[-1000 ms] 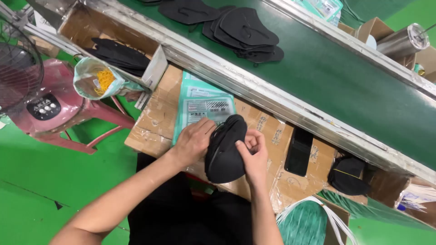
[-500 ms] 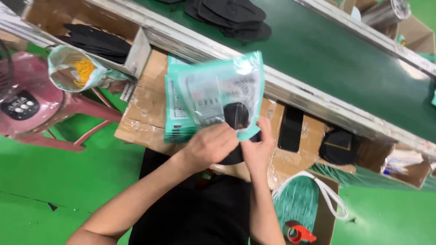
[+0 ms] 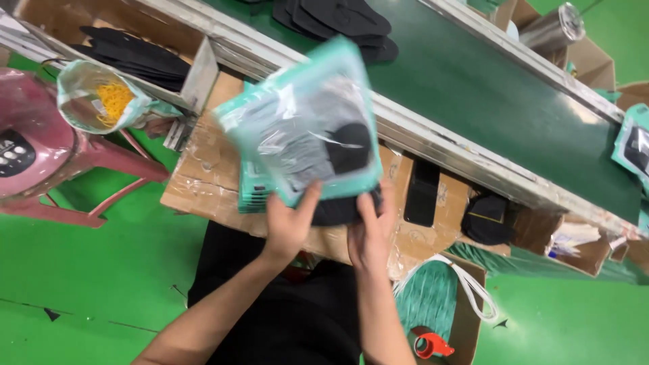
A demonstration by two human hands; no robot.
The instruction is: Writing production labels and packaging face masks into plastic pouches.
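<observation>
My left hand grips the lower edge of a teal-edged clear plastic pouch held up above the cardboard work surface. My right hand holds a black folded fabric piece whose upper part is inside the pouch, its lower part still sticking out at the opening. Under the pouch lies a stack of more teal pouches.
A green conveyor belt runs diagonally behind, carrying a pile of black pieces. A box of black pieces, a bag of yellow bands, a pink stool, other black items and a teal sack surround the surface.
I picked up a teal pouch from the stack, raised it, and the black piece has gone partway into it. The pouch is higher and more upright than before.
</observation>
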